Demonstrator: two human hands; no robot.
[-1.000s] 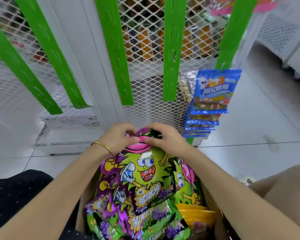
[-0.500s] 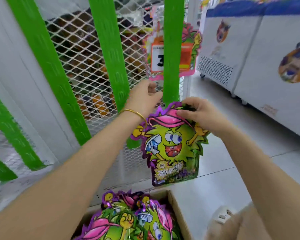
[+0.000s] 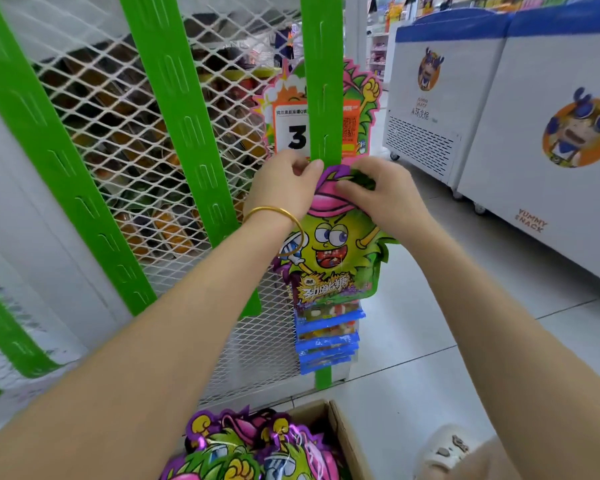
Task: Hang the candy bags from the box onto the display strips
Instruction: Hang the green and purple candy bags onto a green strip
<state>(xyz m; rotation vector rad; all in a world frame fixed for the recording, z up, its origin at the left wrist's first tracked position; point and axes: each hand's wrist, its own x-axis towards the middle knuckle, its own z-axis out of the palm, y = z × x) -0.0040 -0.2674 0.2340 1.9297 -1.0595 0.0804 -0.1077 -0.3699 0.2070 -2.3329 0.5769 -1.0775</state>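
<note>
Both hands pinch the top edge of the candy bag (image 3: 329, 251): left hand (image 3: 281, 188) at its upper left corner, right hand (image 3: 378, 199) over the pink crown. Bag lies against the green display strip (image 3: 321, 98) (above the blue packets (image 3: 328, 336)). Box (image 3: 340, 434) sits below.
</note>
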